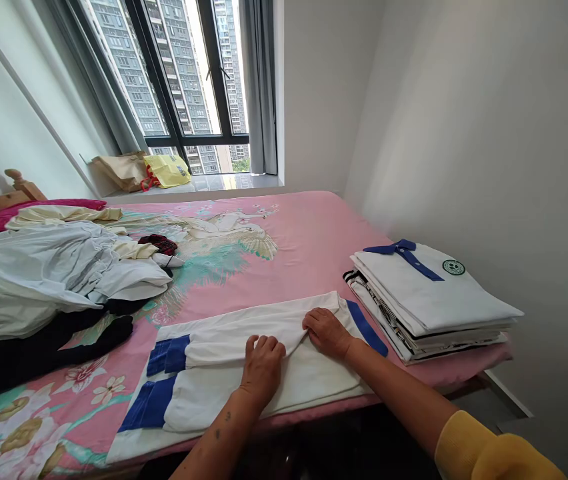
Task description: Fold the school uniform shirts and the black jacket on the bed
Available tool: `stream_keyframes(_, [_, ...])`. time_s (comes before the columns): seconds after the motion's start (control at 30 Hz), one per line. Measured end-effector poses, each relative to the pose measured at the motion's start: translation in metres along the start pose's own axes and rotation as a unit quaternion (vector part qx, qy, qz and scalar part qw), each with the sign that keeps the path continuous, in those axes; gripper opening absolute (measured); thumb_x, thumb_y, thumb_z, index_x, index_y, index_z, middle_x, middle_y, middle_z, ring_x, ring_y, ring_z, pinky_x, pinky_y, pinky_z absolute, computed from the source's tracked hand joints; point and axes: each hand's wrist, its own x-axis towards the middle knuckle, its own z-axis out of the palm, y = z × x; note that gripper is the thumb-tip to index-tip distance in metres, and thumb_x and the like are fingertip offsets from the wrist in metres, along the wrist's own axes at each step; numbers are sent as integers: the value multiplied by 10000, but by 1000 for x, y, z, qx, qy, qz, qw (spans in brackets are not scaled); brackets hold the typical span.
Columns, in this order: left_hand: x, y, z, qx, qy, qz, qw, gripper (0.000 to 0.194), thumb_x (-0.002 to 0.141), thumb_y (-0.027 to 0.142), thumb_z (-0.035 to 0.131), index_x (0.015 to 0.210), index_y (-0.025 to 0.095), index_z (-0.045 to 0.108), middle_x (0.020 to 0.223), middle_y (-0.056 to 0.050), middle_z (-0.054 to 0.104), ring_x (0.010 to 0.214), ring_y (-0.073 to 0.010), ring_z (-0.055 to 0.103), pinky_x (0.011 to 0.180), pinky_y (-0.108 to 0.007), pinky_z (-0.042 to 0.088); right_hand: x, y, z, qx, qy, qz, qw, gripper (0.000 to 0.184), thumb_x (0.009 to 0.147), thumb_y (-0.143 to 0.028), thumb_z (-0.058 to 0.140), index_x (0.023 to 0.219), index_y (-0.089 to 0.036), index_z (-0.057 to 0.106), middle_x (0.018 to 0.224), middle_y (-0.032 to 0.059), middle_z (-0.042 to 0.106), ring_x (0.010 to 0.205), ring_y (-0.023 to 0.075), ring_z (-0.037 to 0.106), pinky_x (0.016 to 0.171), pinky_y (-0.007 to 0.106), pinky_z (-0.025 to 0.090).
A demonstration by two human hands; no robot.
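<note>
A white garment with blue bands (234, 350) lies folded over on itself on the pink floral bedsheet (304, 240), near the bed's front edge. My left hand (263, 369) rests with its fingers on the upper fold of the cloth. My right hand (328, 333) lies flat on the same fold, further right, near a blue band. Neither hand visibly grips the cloth. A yellow sleeve (484, 453) covers my right arm at the lower right.
A stack of folded shirts (429, 293), topped by a white polo with a blue collar, sits at the bed's right side against the wall. A heap of pale clothes (49, 267) and a black garment (29, 353) lie to the left. Bags (164, 170) stand on the windowsill.
</note>
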Motion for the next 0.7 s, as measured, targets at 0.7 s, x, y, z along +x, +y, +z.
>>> stream_keyframes(0.7, [15,2,52,-53,-42,17,998,450,861,94,401,1234,310,531,1386,-31,457,1317,-226,345,1088,-483,257,-1,58,-13,-92,-12,229,969,135,820,-263,504,803,-193,618,908,52,601,922,177,475,835,281,300])
